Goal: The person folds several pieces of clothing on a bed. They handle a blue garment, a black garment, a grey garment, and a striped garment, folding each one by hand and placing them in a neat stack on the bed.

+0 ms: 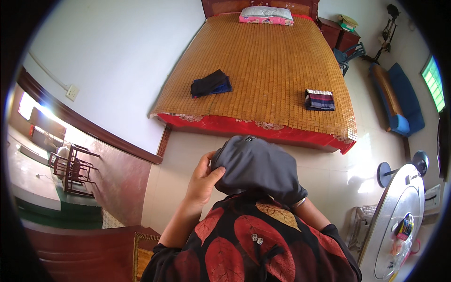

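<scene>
A dark grey cloth garment (259, 165) hangs bunched in front of my chest, with a small light mark near its top edge. My left hand (208, 172) pinches its left edge between thumb and fingers. The cloth covers my right hand; only the forearm (313, 213) and a pale bracelet (299, 202) at the wrist show. Beyond lies a bed with a brown tile mat (260, 67). Folded black and blue clothes (211, 84) rest on its left part, and a folded striped garment (319, 100) on its right.
A pillow (266, 14) is at the headboard. On the right stand a blue sofa (405, 98), a fan (384, 174) and a round table (373, 218) with a plastic-wrapped package. At left are a doorway, wooden chairs (75, 169) and a woven rattan chair (142, 246).
</scene>
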A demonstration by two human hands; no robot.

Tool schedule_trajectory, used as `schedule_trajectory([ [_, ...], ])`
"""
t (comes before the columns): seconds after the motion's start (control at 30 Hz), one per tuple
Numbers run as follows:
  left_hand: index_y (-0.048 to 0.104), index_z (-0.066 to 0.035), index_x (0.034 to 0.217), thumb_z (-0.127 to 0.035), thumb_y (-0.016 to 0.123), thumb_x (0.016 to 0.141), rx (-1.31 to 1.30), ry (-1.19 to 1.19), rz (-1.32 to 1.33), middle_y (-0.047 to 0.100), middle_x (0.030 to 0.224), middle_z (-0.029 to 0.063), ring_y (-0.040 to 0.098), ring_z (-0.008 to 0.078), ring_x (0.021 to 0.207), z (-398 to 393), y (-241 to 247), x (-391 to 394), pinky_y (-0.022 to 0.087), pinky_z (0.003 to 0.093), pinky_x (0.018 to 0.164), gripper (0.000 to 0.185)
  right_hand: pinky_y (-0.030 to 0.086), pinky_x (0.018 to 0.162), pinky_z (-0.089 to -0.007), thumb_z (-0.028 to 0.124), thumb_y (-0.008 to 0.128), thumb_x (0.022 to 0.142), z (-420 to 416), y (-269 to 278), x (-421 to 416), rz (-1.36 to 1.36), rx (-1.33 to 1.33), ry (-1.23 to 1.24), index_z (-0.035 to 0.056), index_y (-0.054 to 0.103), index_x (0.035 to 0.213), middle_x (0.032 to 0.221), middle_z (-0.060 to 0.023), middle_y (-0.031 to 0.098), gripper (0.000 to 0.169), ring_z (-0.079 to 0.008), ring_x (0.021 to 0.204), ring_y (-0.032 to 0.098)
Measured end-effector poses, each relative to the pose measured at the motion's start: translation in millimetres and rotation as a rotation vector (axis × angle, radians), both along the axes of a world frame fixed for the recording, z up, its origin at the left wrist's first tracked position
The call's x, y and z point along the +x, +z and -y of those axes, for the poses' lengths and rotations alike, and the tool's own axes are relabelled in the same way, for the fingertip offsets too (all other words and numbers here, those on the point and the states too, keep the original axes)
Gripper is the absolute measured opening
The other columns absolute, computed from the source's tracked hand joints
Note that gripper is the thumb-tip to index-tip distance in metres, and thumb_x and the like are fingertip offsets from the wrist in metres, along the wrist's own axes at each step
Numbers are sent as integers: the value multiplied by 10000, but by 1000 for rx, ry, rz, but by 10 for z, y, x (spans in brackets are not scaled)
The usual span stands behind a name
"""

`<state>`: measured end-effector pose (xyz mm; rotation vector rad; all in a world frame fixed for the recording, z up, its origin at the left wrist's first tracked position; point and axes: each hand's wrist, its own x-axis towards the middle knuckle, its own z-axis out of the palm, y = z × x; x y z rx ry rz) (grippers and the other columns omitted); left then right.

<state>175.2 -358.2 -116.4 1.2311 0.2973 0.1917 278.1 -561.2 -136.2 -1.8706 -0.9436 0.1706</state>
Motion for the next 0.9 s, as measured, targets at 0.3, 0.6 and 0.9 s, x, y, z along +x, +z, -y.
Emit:
schedule_trajectory([
  [0.3, 490, -14, 1193, -51, 563, 920, 253, 24, -110, 620, 931, 52, 567, 86, 840, 131, -53, -51, 457, 237, 772, 285, 246, 1128, -325, 195, 587, 934, 117, -468, 13, -404, 85, 32, 14, 375, 1406, 1448, -113, 400, 548, -207, 1332, 375],
  [0.6, 575, -30, 929, -36, 562, 929, 39, 159, 87, 582, 856, -14, 502, 55, 783, 122, -158, 46, 410, 211, 750, 14, 342, 1069, -381, 266, 682, 848, 372, -100, 92, 203, 51, 191, 69, 516, 1319, 1339, -148, 525, 537, -319, 1266, 461],
  [0.9, 554, -13, 976, -34, 514, 942, -154, 252, 75, 615, 908, 55, 574, 114, 825, 122, -163, 207, 471, 266, 780, 56, 442, 959, -353, 185, 723, 799, 144, -227, 263, 143, 161, 324, 51, 555, 1269, 1208, -128, 616, 516, -337, 1079, 587],
])
